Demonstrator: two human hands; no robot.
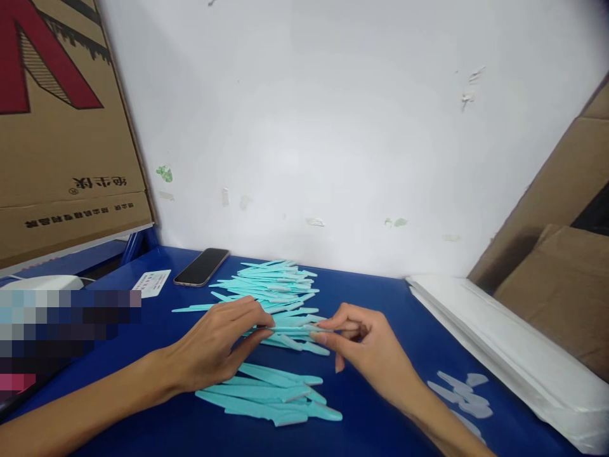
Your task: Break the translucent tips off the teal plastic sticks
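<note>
Between both hands, a turquoise eyebrow razor (291, 329) is stretched level, seen edge-on. My left hand (223, 339) pinches its left end between thumb and fingers. On its right end, the thumb and fingertips of my right hand (364, 343) are closed. Behind and beneath the hands spreads a long heap of similar turquoise razors (271, 279). Nearer to me lies a smaller pile of razors (266, 400), partly behind my left wrist. Several translucent blade covers (464, 393) rest by my right forearm.
A phone (202, 266) and a white card (151, 284) lie at the back left of the blue table (375, 292). White sheets (514, 355) are stacked along the right edge. Cardboard boxes (61, 146) stand left, with brown cardboard (556, 285) on the right. A white wall (304, 127) rises behind.
</note>
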